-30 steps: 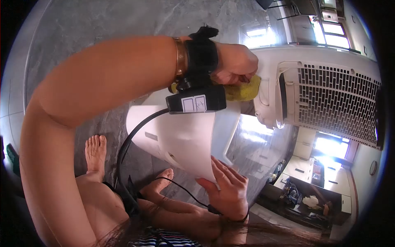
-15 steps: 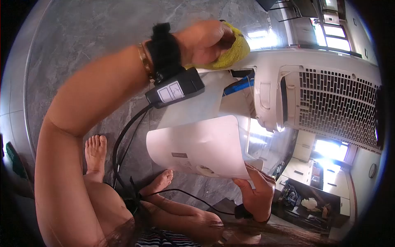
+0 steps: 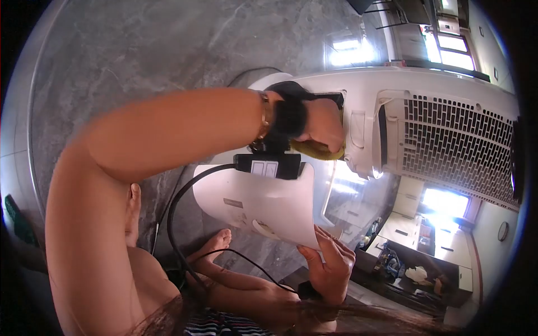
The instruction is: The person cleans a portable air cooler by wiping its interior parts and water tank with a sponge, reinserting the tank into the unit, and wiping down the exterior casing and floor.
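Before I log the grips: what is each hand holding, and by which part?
Left hand: the yellow cloth, gripped part hidden. Right hand: the white cover, by its lower right corner.

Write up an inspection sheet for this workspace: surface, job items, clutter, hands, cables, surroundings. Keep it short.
Surface: grey marbled floor, glossy, with light reflections.
Job items: curved white panel, held over the floor; yellow cloth, partly hidden; white unit with a slotted grille.
Clutter: mixed items in a dark compartment at lower right; green item at the left edge, not identifiable.
Hands: left hand grips the cloth beside the unit, contact with the unit unclear; right hand holds the panel's edge.
Cables: thick black cable from the labelled box at the left wrist; thinner one at the right wrist.
Surroundings: pale cabinets, bright window.
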The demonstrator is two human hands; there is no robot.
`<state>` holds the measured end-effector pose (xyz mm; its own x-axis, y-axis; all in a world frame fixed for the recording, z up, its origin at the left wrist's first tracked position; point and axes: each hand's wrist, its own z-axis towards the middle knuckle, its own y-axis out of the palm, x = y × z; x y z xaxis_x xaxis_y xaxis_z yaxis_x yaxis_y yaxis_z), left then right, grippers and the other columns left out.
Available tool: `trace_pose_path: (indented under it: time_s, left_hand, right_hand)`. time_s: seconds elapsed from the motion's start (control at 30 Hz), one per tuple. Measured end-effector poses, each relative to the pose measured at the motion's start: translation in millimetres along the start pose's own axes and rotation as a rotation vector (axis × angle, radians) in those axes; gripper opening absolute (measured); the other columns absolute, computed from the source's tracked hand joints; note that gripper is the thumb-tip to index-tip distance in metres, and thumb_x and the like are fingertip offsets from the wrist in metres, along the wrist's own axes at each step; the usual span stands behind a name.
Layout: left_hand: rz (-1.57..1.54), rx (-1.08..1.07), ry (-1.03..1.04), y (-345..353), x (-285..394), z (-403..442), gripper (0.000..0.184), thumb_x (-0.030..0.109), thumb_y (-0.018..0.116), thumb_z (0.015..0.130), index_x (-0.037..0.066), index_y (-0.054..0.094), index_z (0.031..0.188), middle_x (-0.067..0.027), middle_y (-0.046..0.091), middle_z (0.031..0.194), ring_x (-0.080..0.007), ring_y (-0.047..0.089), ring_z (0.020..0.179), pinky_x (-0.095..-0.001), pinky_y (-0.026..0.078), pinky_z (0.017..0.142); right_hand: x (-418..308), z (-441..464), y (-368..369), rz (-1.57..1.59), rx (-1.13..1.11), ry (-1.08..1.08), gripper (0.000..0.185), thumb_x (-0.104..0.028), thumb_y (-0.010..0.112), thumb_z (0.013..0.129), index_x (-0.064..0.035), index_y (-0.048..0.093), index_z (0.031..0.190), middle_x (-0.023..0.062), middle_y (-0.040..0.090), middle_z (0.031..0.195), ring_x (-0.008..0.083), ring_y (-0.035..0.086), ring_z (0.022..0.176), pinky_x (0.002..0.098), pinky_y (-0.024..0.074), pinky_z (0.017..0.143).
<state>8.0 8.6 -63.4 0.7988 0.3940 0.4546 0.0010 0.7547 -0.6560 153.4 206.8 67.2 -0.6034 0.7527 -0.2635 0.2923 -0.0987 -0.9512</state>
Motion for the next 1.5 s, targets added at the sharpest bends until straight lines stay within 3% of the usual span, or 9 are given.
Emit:
trace_pose_path:
  time_s: [0.07, 0.1, 0.17, 0.33, 0.5, 0.6, 0.67, 1.13, 1.5]
  left_hand:
    - [-0.212, -0.279, -0.349, 2.3, 8.8, 14.8, 0.012, 0.011, 0.061, 0.073, 0.012, 0.066, 0.084, -0.0085, 0.062, 0.067, -0.0276, 0.063, 0.069, -0.0354, 0.049, 0.057]
    - [-0.479, -0.261, -0.716, -17.7, 29.7, 17.4, 0.009, 0.01, 0.059, 0.074, 0.013, 0.066, 0.079, -0.009, 0.061, 0.069, -0.0268, 0.063, 0.073, -0.0364, 0.049, 0.06]
    - [-0.498, -0.24, -0.733, -16.7, 29.2, 19.5, 0.009, 0.013, 0.062, 0.072, 0.011, 0.066, 0.079, -0.0093, 0.062, 0.069, -0.0257, 0.062, 0.071, -0.0355, 0.049, 0.06]
    - [-0.555, -0.16, -0.821, -13.6, 23.0, 23.9, 0.03, 0.027, 0.074, 0.064, 0.002, 0.069, 0.08, -0.0101, 0.065, 0.071, -0.0213, 0.061, 0.062, -0.0317, 0.049, 0.062]
    - [-0.399, -0.096, -0.641, -5.8, 18.6, 24.7, 0.038, 0.034, 0.075, 0.067, 0.003, 0.07, 0.087, -0.0117, 0.068, 0.081, -0.0225, 0.065, 0.072, -0.0326, 0.05, 0.068]
    - [-0.394, -0.065, -0.74, -5.4, 23.8, 25.9, 0.033, 0.03, 0.074, 0.071, 0.002, 0.069, 0.088, -0.0126, 0.068, 0.081, -0.0234, 0.065, 0.074, -0.0331, 0.05, 0.069]
    - [-0.41, -0.021, -0.762, -1.5, 27.7, 23.6, 0.03, 0.028, 0.073, 0.072, 0.002, 0.069, 0.087, -0.0129, 0.068, 0.08, -0.024, 0.065, 0.074, -0.0336, 0.05, 0.069]
    - [-0.494, 0.01, -0.889, 2.4, 30.0, 18.6, 0.021, 0.02, 0.069, 0.076, 0.001, 0.069, 0.085, -0.0133, 0.067, 0.08, -0.0229, 0.064, 0.075, -0.0333, 0.049, 0.07]
    - [-0.733, 0.234, -0.954, 0.1, 31.0, 7.4, 0.023, 0.018, 0.072, 0.073, -0.002, 0.068, 0.085, -0.0124, 0.067, 0.078, -0.0195, 0.063, 0.073, -0.0308, 0.049, 0.068]
  right_hand:
    - [-2.0, -1.1, 0.0, -0.008, 0.004, 0.029, 0.028, -0.003, 0.072, 0.069, -0.0008, 0.065, 0.096, 0.0102, 0.066, 0.102, 0.0236, 0.064, 0.096, 0.0316, 0.0527, 0.08]
    - [-1.4, -1.9, 1.0, -0.008, 0.004, 0.032, 0.028, -0.003, 0.072, 0.069, -0.0008, 0.065, 0.096, 0.0102, 0.066, 0.102, 0.0236, 0.064, 0.096, 0.0316, 0.0527, 0.08]
    - [1.4, -3.6, 2.7, 0.011, 0.031, 0.04, 0.027, -0.004, 0.072, 0.069, -0.0011, 0.065, 0.095, 0.0092, 0.067, 0.102, 0.0233, 0.064, 0.096, 0.0314, 0.0528, 0.08]
    - [1.5, -1.6, 2.4, 0.035, 0.054, 0.033, 0.025, -0.005, 0.072, 0.069, -0.0017, 0.065, 0.093, 0.0085, 0.067, 0.101, 0.0234, 0.064, 0.096, 0.0319, 0.0532, 0.08]
    - [5.1, -1.9, 3.3, 0.057, 0.084, 0.02, 0.025, -0.006, 0.072, 0.069, -0.0022, 0.065, 0.093, 0.0087, 0.067, 0.101, 0.0237, 0.064, 0.096, 0.0324, 0.0535, 0.08]
    - [4.4, -2.5, 2.3, 0.062, 0.086, 0.008, 0.025, -0.005, 0.073, 0.069, -0.0022, 0.065, 0.092, 0.0091, 0.067, 0.101, 0.0236, 0.064, 0.095, 0.0323, 0.0535, 0.08]
    - [3.9, -3.1, 3.1, 0.129, 0.09, 0.019, 0.029, 0.003, 0.071, 0.065, 0.0043, 0.065, 0.093, 0.017, 0.067, 0.096, 0.029, 0.066, 0.092, 0.0335, 0.051, 0.079]
    - [10.3, -10.1, 5.3, 0.127, 0.074, -0.014, 0.027, 0.005, 0.072, 0.063, 0.0044, 0.064, 0.09, 0.0169, 0.067, 0.097, 0.0296, 0.065, 0.095, 0.0339, 0.0515, 0.079]
    - [9.8, -10.4, 5.2, 0.104, 0.061, -0.022, 0.027, 0.004, 0.072, 0.063, 0.0037, 0.064, 0.089, 0.0163, 0.067, 0.096, 0.0295, 0.065, 0.095, 0.0343, 0.0518, 0.079]
